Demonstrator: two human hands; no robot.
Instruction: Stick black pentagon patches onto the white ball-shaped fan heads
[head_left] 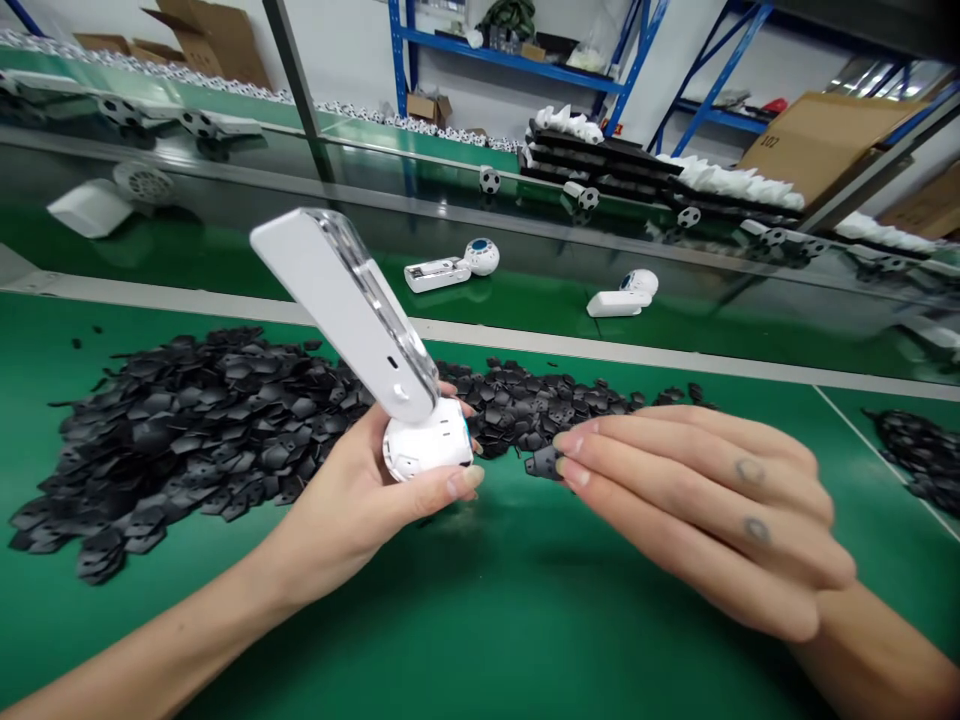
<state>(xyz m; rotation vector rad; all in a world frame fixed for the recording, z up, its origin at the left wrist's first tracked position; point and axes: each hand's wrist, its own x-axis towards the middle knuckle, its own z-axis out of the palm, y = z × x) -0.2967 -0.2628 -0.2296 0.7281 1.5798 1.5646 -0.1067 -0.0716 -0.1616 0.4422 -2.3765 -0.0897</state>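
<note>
I see left hand [375, 490] clenched on white plastic ball-headed handheld fan [360, 330]; right hand [697, 500] pinching small black plastic patch [543, 463] at fingertips. Risk, I judge: light pinch, patch slips into black patch pile [195, 430].

Two hands show: the left hand [360, 490] around one white device [352, 310], the right hand [697, 500] pinching one black piece [544, 463]. Two more white devices [450, 268] [626, 295] lie at upper centre. Two heaps of black pieces, too many to count: one large heap [202, 430] at left, one small heap [919, 450] at the right edge.
</note>
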